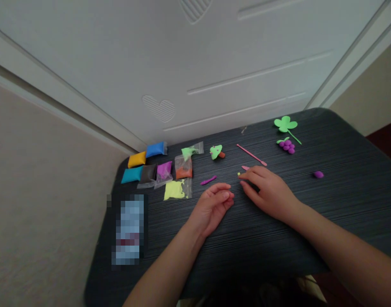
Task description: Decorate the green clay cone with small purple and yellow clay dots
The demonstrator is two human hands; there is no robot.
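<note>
My left hand point(211, 209) rests on its side over the dark table point(246, 238), fingers curled and thumb pressed against them. Whether anything sits between those fingers is hidden. To its right, my right hand point(268, 192) is palm down, with a gap between thumb and index finger. A tiny yellow clay ball point(238, 174) lies right at its index fingertip. Partly covered by this hand is a pink pointed tool point(245, 168). Above the left hand lies a purple tool point(208, 180). A green clay tree point(216, 152) with small dots and a brown trunk lies farther back.
Several clay packets, including an opened yellow one point(174, 190), lie at the left. A pink stick tool point(251, 154) is at the back. On the right are a green clover point(285, 124), a purple grape bunch point(287, 146) and a purple clay piece point(318, 174). A white panel point(214, 64) stands behind.
</note>
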